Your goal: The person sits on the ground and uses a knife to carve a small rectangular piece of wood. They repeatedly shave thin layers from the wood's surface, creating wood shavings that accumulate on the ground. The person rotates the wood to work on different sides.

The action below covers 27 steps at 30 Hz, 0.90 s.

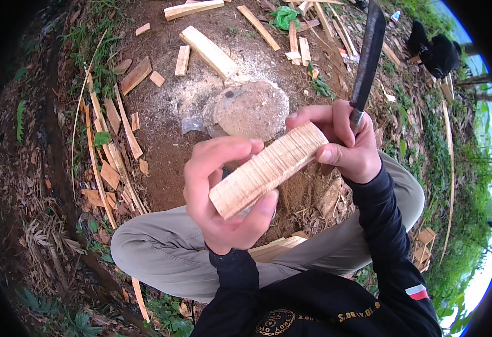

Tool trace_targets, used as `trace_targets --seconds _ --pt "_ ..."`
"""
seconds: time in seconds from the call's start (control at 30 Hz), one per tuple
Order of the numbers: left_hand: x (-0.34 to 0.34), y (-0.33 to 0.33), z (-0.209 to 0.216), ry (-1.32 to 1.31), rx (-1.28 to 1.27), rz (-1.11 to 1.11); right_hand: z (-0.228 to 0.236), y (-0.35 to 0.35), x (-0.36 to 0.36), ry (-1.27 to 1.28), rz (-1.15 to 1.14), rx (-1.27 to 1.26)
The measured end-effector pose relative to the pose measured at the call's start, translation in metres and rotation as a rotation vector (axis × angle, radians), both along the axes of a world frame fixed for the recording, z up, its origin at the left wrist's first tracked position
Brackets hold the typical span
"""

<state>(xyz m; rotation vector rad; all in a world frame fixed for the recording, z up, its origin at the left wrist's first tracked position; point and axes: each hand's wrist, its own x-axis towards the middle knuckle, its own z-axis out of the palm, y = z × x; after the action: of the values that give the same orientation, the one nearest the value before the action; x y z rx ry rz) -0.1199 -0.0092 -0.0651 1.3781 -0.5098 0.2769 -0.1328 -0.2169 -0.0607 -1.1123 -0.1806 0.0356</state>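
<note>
A short squared block of pale wood (268, 170) is held up slantwise in front of me, its upper face scored with many crosswise marks. My left hand (223, 191) grips its lower left end, thumb on the near side and fingers behind. At the upper right end, the thumb and a fingertip of my right hand (350, 140) pinch the block. That same hand also keeps hold of a machete (368, 56), whose dark blade points up and away; most of its handle is hidden by the fingers. Beyond the block stands a round chopping stump (254, 109) dusted with sawdust.
A thick squared timber piece (209, 53) lies on the dirt beyond the stump. Offcuts and long strips (125, 121) litter the left side. A green plastic bag (284, 17) sits at the far side, and a black item (440, 53) at far right. More wood lies between my crossed legs.
</note>
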Motion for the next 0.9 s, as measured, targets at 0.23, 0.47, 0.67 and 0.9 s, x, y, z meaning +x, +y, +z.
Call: trace_targets --seconds 0.23,0.47,0.67,0.9 --pt "0.054 -0.004 -0.116 0.233 0.346 0.168 -0.112 -0.005 0.025 0.334 -0.486 -0.981" --pt "0.070 -0.015 -0.187 0.015 0.629 0.360 -0.178 0.035 0.005 0.222 -0.467 -1.121" --pt "0.073 -0.014 -0.186 -0.095 0.770 0.352 -0.188 0.037 0.006 0.301 -0.457 -0.932" --pt "0.077 -0.013 -0.193 -0.049 0.832 0.367 -0.178 0.035 0.010 0.220 -0.400 -0.996"
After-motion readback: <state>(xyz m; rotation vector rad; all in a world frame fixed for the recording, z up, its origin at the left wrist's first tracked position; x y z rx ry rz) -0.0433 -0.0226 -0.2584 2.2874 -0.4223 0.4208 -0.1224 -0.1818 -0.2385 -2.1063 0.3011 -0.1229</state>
